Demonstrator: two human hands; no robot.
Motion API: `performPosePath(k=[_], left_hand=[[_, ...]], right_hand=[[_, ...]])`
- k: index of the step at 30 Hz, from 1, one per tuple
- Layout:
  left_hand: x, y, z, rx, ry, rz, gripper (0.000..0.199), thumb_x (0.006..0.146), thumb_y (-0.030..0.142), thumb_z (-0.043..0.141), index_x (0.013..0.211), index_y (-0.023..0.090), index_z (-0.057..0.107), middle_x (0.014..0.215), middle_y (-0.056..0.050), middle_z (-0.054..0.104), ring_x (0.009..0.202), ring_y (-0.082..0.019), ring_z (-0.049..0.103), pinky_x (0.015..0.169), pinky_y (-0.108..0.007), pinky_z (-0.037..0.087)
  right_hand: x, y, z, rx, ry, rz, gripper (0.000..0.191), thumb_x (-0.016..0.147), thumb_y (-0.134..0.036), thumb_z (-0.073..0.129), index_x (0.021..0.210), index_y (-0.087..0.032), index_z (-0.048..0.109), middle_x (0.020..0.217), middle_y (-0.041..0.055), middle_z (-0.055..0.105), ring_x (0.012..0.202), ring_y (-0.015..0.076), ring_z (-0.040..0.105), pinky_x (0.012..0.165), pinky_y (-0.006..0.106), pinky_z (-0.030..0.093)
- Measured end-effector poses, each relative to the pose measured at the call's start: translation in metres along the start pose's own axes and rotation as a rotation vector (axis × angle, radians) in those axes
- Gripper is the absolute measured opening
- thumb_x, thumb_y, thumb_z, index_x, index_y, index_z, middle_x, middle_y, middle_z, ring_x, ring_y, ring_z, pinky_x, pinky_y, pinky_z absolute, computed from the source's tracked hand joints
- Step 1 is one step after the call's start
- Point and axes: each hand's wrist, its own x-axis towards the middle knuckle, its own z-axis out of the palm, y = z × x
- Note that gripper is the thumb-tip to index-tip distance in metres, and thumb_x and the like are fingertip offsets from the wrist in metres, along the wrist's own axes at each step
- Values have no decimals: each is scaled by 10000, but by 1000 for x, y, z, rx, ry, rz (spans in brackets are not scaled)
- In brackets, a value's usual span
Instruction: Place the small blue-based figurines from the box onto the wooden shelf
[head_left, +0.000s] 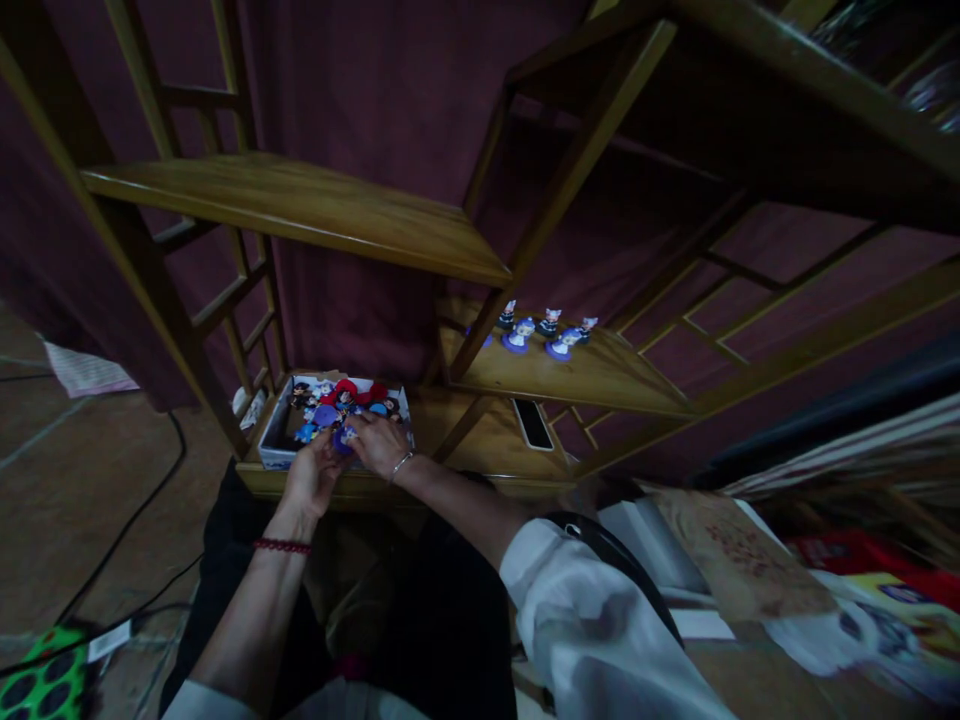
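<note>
Both of my hands meet at the front edge of a shallow box (276, 455) filled with small toy figurines (346, 392) in red, blue, white and black. Between the fingers of my left hand (315, 470) and my right hand (380, 445) is a figurine (344, 438) with a purple base. Fingers of both hands close around it, hiding part of it. A red bead bracelet circles my left wrist, and a silver one my right. On the wooden shelf to the right, several figurines (519, 335) stand upright, some on purple bases.
A wooden shelf unit surrounds the box, with an overhanging board (300, 205) above it and slanted posts beside. A phone (532, 424) lies on the lower board. Paper bags (739, 555) and packages sit at right. A black cable (161, 490) and green item (46, 675) are on the floor at left.
</note>
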Motion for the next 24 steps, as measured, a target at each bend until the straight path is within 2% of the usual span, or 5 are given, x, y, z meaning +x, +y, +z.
performPosePath(k=[5,11,16,20,24], left_hand=[[5,-2,0,-2,58,5,210,804,111,382,684,129,553,563,-24,608,534,-131,587,577,-262,483],[3,-3,4,10,56,33,204,799,100,375,679,139,535,554,-10,594,494,-116,560,533,-239,461],[1,-3,6,31,88,47,200,782,84,393,626,146,503,463,28,524,400,-88,490,457,-198,414],[3,-4,5,30,105,42,170,763,88,428,622,141,505,488,19,546,420,-89,505,460,-196,414],[5,-4,4,22,124,35,171,779,90,421,646,135,518,517,7,569,447,-96,533,493,-216,440]], right_hand=[[5,0,11,43,50,66,267,822,-277,444,1057,-182,529,1030,78,589,908,176,550,760,274,413],[7,-4,9,48,67,146,303,785,-266,482,1070,-185,545,997,82,615,891,182,568,769,275,413],[9,-9,12,59,73,244,286,776,-263,471,1021,-163,580,935,101,646,868,203,593,745,291,432],[12,-12,13,89,57,350,261,754,-288,492,947,-165,618,901,103,660,848,220,607,730,304,444],[14,-12,14,130,68,406,288,737,-307,517,980,-188,617,920,91,663,854,214,607,733,295,446]])
